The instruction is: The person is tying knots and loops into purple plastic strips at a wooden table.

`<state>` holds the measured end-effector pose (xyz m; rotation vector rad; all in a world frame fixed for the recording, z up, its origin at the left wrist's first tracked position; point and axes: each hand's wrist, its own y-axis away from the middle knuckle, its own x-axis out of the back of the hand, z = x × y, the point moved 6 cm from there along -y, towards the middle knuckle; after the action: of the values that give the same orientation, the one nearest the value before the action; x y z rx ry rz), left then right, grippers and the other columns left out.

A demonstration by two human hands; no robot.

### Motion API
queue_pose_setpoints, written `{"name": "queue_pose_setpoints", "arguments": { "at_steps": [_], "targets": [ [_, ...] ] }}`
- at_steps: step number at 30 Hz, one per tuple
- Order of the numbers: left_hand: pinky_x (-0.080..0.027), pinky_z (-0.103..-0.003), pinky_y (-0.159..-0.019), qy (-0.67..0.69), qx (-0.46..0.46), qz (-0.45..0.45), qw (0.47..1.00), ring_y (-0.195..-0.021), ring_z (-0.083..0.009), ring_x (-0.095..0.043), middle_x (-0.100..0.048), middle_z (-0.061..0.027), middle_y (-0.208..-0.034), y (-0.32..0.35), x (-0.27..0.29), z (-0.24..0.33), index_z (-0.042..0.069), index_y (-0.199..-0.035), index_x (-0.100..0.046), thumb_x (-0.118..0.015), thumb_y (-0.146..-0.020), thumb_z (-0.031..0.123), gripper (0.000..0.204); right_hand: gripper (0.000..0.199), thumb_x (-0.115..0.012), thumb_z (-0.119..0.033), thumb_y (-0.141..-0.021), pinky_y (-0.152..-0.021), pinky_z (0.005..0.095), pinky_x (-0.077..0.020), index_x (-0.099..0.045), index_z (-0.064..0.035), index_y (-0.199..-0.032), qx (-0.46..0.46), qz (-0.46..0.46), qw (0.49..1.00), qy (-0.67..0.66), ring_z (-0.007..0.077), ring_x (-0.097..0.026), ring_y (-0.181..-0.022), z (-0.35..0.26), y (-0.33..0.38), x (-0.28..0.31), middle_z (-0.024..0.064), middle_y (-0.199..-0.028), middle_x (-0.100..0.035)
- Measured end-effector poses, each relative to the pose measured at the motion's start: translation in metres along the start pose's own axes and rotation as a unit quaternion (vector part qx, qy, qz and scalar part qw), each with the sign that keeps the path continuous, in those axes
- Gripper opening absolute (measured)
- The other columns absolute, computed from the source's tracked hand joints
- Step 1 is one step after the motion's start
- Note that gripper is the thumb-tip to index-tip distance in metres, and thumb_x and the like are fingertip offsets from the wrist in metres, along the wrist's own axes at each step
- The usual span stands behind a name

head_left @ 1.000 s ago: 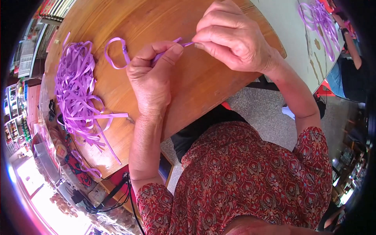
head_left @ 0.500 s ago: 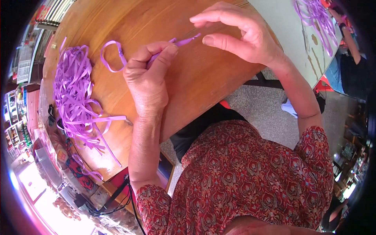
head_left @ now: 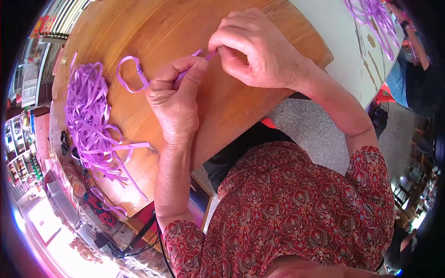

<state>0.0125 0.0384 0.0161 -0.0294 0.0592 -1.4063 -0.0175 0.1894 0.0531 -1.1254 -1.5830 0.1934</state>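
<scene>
The person wears a red top (head_left: 301,208) with a busy pattern of small swirls and leaf shapes in dark red, pink and bits of blue. Its short sleeves stop above the elbows. Both arms are bare, with no watch and no bracelet. The left hand (head_left: 174,99) and right hand (head_left: 259,51) show no rings. Dark trousers (head_left: 241,148) show at 12 o'clock from the top.

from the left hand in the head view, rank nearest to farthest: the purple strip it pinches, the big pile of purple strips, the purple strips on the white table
From the left hand:
1. purple strip, pinched in its fingers and looping out to its left.
2. pile of purple strips, on the wooden table, farther left.
3. purple strips on the white table, far upper right, beyond the right hand.
</scene>
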Motion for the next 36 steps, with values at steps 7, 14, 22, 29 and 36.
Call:
{"name": "queue_pose_setpoints", "arguments": {
  "at_steps": [7, 14, 22, 29, 36],
  "targets": [
    [-0.041, -0.015, -0.06, -0.03, -0.044, 0.019, 0.998, -0.067, -0.002, -0.051, -0.062, 0.0027, -0.075, 0.002, -0.002, 0.002, 0.0, -0.086, -0.068, -0.068, -0.079, -0.002, 0.008, 0.009, -0.061, -0.009, -0.067, -0.064, 0.0397, -0.0438, -0.055, -0.0089, -0.073, -0.012, 0.044, 0.997, 0.057, 0.0244, -0.06, -0.068, 0.003, 0.002, 0.004, 0.0053, -0.067, -0.057],
    [-0.043, -0.016, -0.06, -0.031, -0.062, 0.008, 0.998, -0.068, -0.002, -0.052, -0.062, 0.0026, -0.076, 0.001, -0.004, 0.006, 0.0, -0.087, -0.067, -0.067, -0.079, -0.003, 0.009, 0.005, -0.06, -0.006, -0.069, -0.061, 0.0401, -0.0449, -0.057, -0.0064, -0.073, 0.004, 0.073, 0.997, -0.002, 0.0273, -0.06, -0.067, 0.005, 0.001, 0.004, 0.0074, -0.068, -0.058],
    [-0.044, -0.019, -0.063, -0.087, -0.102, -0.068, 0.989, -0.069, -0.0042, -0.053, -0.062, -0.0001, -0.08, -0.001, -0.016, 0.004, 0.001, -0.088, -0.065, -0.065, -0.083, 0.002, 0.005, 0.017, -0.056, 0.004, -0.083, -0.078, 0.0221, -0.0451, -0.062, 0.0008, -0.098, -0.168, -0.028, 0.949, -0.265, 0.0109, -0.059, -0.089, 0.026, 0.009, 0.015, 0.0045, -0.094, -0.063],
    [-0.032, -0.02, -0.052, 0.296, -0.023, -0.066, 0.953, -0.057, -0.005, -0.038, -0.058, -0.0009, -0.074, -0.011, 0.008, 0.006, 0.005, -0.092, -0.065, -0.058, -0.09, 0.013, 0.011, 0.042, -0.062, 0.003, -0.078, -0.078, 0.0281, -0.044, -0.053, -0.0008, -0.118, -0.238, 0.033, 0.824, -0.513, 0.0179, -0.057, -0.095, 0.013, -0.022, 0.0, 0.0067, -0.098, -0.06],
    [-0.036, -0.029, -0.057, 0.383, -0.104, -0.132, 0.908, -0.06, -0.0142, -0.039, -0.04, -0.0002, -0.07, -0.01, 0.017, 0.044, 0.002, -0.104, -0.059, -0.05, -0.093, 0.017, 0.021, 0.062, -0.071, -0.002, -0.073, -0.082, 0.0264, -0.0439, -0.044, -0.0037, -0.129, -0.071, -0.183, 0.859, -0.473, 0.0113, -0.052, -0.094, -0.034, -0.037, -0.054, 0.0011, -0.103, -0.057]
  ]
}}
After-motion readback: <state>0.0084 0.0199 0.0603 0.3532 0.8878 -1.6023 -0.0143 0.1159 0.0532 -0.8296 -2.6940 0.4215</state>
